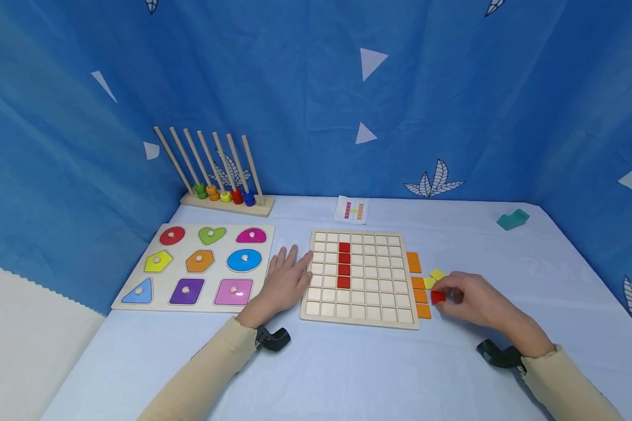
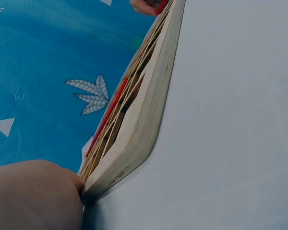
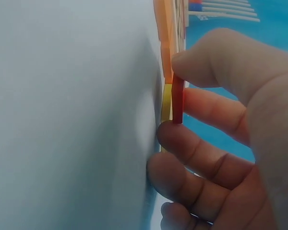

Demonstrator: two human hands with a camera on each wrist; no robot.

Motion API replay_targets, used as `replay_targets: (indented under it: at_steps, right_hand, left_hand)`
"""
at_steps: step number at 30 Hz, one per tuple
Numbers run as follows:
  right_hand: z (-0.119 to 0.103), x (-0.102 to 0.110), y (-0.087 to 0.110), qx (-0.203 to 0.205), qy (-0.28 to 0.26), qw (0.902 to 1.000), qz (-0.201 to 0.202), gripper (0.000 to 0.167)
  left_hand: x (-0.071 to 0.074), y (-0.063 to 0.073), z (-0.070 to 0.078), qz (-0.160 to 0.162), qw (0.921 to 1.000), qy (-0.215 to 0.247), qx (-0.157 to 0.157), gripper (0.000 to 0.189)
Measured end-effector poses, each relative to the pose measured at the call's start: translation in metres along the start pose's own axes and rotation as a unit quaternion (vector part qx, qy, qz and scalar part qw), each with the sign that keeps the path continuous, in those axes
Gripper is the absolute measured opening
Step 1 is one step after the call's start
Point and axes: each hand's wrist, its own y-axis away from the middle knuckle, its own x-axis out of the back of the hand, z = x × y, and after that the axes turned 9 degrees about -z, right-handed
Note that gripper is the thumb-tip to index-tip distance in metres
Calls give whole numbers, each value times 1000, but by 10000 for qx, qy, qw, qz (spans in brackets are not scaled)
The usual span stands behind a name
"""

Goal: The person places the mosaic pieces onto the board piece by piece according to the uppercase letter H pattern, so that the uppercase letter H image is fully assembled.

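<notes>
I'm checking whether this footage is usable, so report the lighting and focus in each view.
Head view: fairly even light, soft shadows, grid lines on the wooden board readable; left wrist view: dimmer, the near part of the left hand soft and low in detail; right wrist view: slightly hazy, a broad blurry shadow on the white cloth, red tile still distinct.

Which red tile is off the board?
The red tile pinched by the right hand; the other four red tiles lie in one column of the board.
</notes>
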Motion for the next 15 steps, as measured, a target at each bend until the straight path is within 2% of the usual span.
replay_targets:
  at_steps: [15]
  right_hand:
    - [-2, -1, -1, 11, 49, 10000, -35, 24]
  left_hand:
    - [0, 1, 2, -12, 10000, 1, 0, 53]
